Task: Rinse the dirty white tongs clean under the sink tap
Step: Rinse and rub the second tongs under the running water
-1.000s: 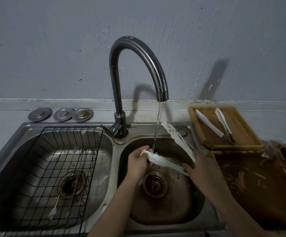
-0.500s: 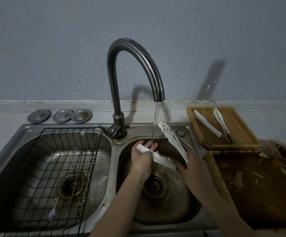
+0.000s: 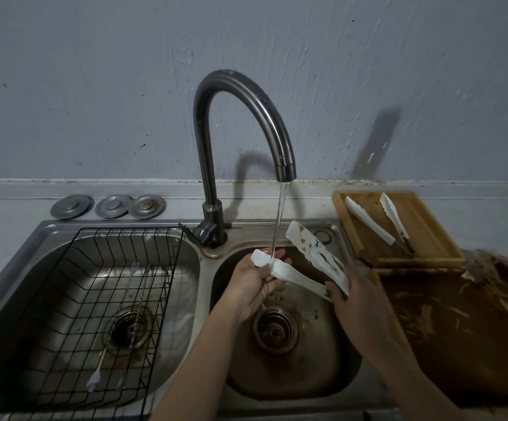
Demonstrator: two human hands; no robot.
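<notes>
So it's a 2-basin steel sink (image 3: 331, 387), with a black wire rack (image 3: 73, 314) sitting in the left basin and some thin utensils lying in that. The tap (image 3: 240, 117) arcs over the right basin and its stream (image 3: 280, 220) is running. Off to the right there's a brown-smeared tray (image 3: 459, 323), and behind it a wooden tray (image 3: 422, 232) with another pair of tongs (image 3: 377, 223) on it.

The dirty white tongs (image 3: 304, 265) are over the right basin, splayed in a V. The right hand (image 3: 356, 296) grips the hinge end, fingers wrapped round it. The left hand (image 3: 255, 281) has its palm up and fingers fairly straight under the lower blade, supporting it right where the water lands.

What could go wrong: the upper blade, with brown streaks all over it, is sitting outside the stream, so it'll probably stay dirty unless it's rotated in. Also the plastic is wet and only 1 hand is really gripping it, so it could slip into the grimy basin near the drain (image 3: 274, 329). Water bouncing off the blade might also splash the counter.
</notes>
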